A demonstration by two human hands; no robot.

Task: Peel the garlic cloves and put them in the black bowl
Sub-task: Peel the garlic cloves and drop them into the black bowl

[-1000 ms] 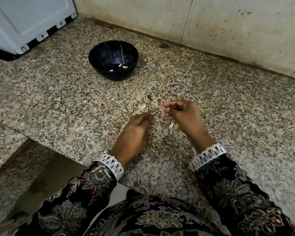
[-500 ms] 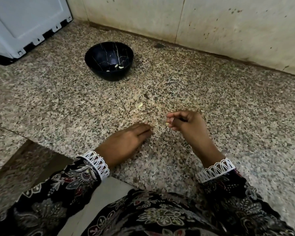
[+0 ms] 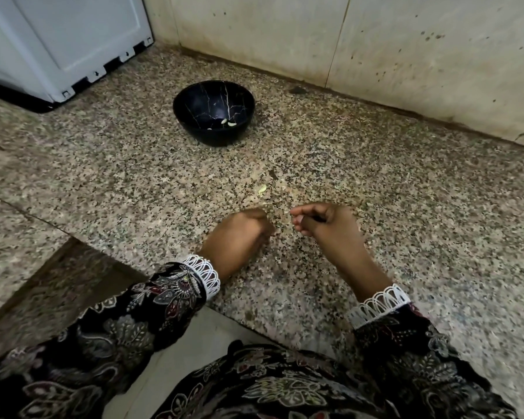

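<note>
The black bowl (image 3: 215, 137) with thin white veins stands on the speckled granite counter (image 3: 421, 213), at the back and left of centre. Two or three peeled garlic cloves (image 3: 231, 124) lie in its bottom. My left hand (image 3: 239, 234) rests on the counter in front of the bowl. Its fingers are curled under, hiding whatever may be in them. Just to its right, my right hand (image 3: 324, 225) hovers with thumb and fingertips pinched on a small pale garlic clove, which barely shows. A loose pale garlic piece (image 3: 262, 189) lies on the counter beyond both hands.
A white appliance (image 3: 73, 40) stands at the back left. A stained tiled wall (image 3: 406, 55) runs along the back. The counter's front edge (image 3: 133, 264) cuts diagonally at the lower left, with a lower surface beneath it. Patterned sleeves fill the bottom.
My left hand's fingers were flat on the counter and are now curled under. My right hand has kept its pinch. The view has shifted, so the bowl appears farther right.
</note>
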